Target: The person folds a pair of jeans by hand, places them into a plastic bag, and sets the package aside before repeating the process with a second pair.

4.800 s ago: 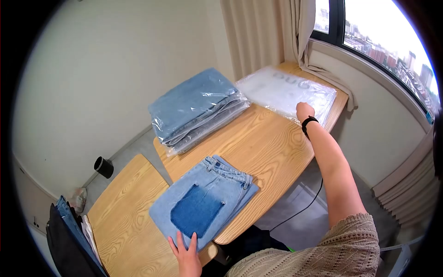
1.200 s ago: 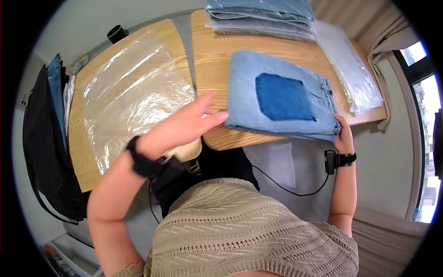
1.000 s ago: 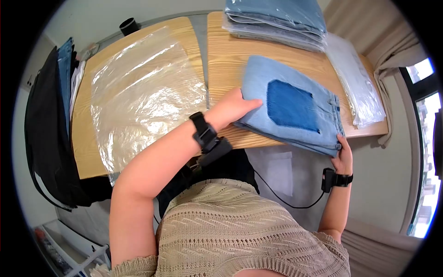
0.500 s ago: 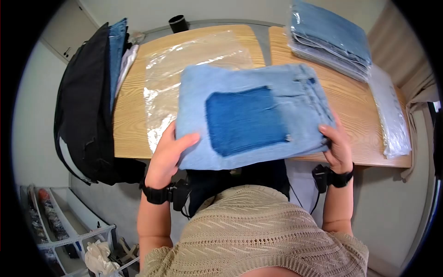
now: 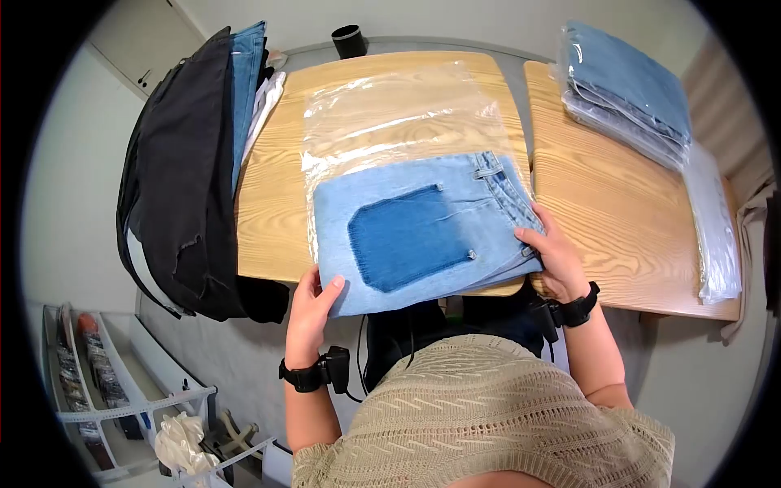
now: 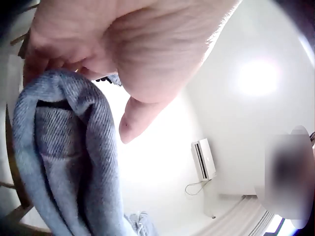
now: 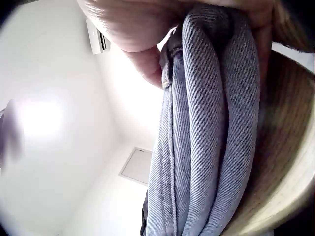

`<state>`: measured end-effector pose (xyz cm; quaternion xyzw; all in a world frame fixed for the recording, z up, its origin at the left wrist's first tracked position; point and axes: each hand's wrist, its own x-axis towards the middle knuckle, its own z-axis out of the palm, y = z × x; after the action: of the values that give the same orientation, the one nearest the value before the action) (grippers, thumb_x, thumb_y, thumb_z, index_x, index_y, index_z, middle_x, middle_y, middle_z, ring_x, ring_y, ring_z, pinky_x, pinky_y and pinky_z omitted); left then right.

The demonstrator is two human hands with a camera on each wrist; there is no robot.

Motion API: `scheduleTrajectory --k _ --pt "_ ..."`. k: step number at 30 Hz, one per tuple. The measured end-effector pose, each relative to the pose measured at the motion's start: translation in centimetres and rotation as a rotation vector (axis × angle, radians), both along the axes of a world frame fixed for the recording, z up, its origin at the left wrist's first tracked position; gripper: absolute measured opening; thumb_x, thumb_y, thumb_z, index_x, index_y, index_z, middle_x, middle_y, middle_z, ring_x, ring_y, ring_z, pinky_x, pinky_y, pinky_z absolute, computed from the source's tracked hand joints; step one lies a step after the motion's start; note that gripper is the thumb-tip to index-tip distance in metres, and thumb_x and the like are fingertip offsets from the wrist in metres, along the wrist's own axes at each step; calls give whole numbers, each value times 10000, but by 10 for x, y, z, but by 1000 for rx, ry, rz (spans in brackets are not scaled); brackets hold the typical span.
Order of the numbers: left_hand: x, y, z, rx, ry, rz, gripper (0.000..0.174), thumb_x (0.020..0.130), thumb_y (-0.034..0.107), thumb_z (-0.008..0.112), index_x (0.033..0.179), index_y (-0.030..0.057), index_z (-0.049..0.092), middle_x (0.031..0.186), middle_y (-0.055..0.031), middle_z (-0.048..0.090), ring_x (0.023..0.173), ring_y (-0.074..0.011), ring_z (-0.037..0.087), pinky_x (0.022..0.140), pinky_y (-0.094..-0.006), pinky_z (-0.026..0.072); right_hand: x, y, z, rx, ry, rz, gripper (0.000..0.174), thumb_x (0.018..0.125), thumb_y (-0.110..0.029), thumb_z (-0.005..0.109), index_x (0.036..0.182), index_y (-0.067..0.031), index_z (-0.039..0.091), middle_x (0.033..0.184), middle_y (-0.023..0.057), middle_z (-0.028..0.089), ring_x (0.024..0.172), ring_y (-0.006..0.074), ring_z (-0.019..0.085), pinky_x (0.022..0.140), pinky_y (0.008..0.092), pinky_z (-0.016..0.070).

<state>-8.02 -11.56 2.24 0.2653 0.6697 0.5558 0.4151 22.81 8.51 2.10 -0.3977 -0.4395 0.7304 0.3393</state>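
Folded light-blue jeans (image 5: 390,183) with a darker blue patch lie over the near part of a flat, clear plastic bag (image 5: 390,122) on the left table. My left hand (image 5: 311,315) grips their near left corner, thumb on top and fingers beneath. At the waistband end my right hand (image 5: 561,256) holds the other near corner, its thumb across the denim. In the left wrist view the rolled edge of the jeans (image 6: 93,142) sits by the palm. The right wrist view shows stacked denim layers (image 7: 206,113) between thumb and fingers, close over the table.
Dark trousers (image 5: 191,163) and blue jeans (image 5: 246,73) hang at the table's left. Bagged jeans (image 5: 626,77) are stacked on the right table (image 5: 606,236), beside a pile of clear bags (image 5: 712,220). A compartment organizer (image 5: 146,407) stands lower left; a black bin (image 5: 350,41) stands behind.
A clear bag has been spread on the left table. Both hands have lifted the jeans from the right table and carried them left over the bag; the left hand took hold of their left end.
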Motion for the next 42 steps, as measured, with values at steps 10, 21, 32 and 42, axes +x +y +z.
scheduleTrajectory --k 10,21,32,42 --pt "42 18 54 276 67 86 716 760 100 687 1359 -61 330 1296 -170 430 1151 -224 479 988 -345 386 -8 -13 5 267 92 -3 730 804 -2 601 1457 -44 276 1471 138 325 1330 193 330 1082 296 264" --pt "110 82 47 238 848 -137 791 705 45 698 1391 -18 309 1332 -238 413 1189 -356 480 974 -408 408 -1 -16 3 351 10 38 506 818 -17 592 1316 -68 515 1347 80 496 1267 168 410 1055 290 294" --pt "135 91 41 497 1153 -658 768 647 -50 662 1348 11 353 1416 -168 402 1307 -338 395 1078 -513 252 -1 -13 -13 245 3 15 234 868 -34 554 1100 -14 575 1053 36 588 973 110 535 841 238 435" --pt "149 104 28 504 1508 -713 513 818 57 513 1315 -19 410 1413 -171 401 1289 -300 414 1041 -453 307 14 -20 2 -252 385 10 525 960 -333 496 1356 -6 386 1263 111 516 1137 165 503 964 315 419"
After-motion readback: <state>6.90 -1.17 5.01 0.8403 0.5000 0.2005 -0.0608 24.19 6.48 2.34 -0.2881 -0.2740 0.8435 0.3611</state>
